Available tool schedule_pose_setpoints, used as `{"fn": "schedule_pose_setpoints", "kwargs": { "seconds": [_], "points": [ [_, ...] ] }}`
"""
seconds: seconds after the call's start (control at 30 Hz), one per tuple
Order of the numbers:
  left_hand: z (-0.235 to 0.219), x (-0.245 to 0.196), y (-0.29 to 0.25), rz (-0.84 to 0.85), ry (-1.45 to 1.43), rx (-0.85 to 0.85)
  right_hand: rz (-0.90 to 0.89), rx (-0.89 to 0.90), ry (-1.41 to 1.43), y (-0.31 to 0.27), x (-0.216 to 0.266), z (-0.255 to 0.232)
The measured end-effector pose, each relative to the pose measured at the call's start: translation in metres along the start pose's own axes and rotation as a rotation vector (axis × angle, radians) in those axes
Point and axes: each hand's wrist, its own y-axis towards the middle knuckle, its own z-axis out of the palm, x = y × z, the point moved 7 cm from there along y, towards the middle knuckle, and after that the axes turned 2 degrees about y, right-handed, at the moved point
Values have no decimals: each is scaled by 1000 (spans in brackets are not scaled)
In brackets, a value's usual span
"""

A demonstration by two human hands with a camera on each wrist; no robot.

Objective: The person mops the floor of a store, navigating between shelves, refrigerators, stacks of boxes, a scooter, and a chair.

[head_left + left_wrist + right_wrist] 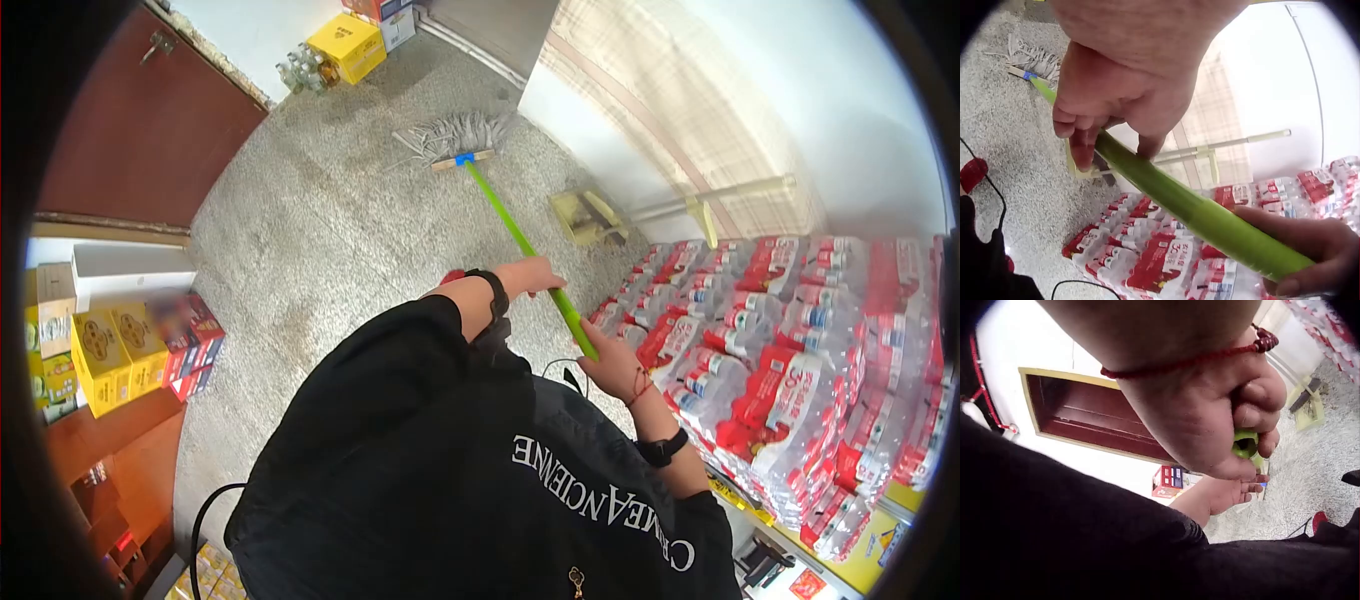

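A mop with a green handle (505, 218) reaches away across the floor; its grey string head (460, 135) lies spread on the ground, joined by a blue clip. My left hand (530, 275) grips the handle partway down, thumb and fingers on either side of it in the left wrist view (1125, 94). Nearer the body, my right hand (608, 365) wraps round the upper part of the handle. The right wrist view shows the right fingers (1257, 403) curled around the handle's hollow green end (1245, 445).
Plastic-wrapped bottle packs (770, 370) are stacked at the right. A yellowish dustpan (585, 218) sits on the floor by the wall. Yellow boxes (115, 350) stand at left, another yellow box (347, 48) and glass bottles (305, 70) at the far end. A brown door (150, 120) is at upper left.
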Motion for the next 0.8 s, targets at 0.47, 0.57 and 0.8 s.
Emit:
{"fn": "schedule_pose_setpoints", "kwargs": {
  "seconds": [0.47,0.57,0.8],
  "points": [
    [172,-82,-69,34,112,338,138,-49,133,-184,-60,36],
    [155,-67,-45,18,43,306,141,-53,73,-155,-51,33],
    [38,-13,8,51,39,-262,39,-119,117,-1,-43,40]
  ]
}}
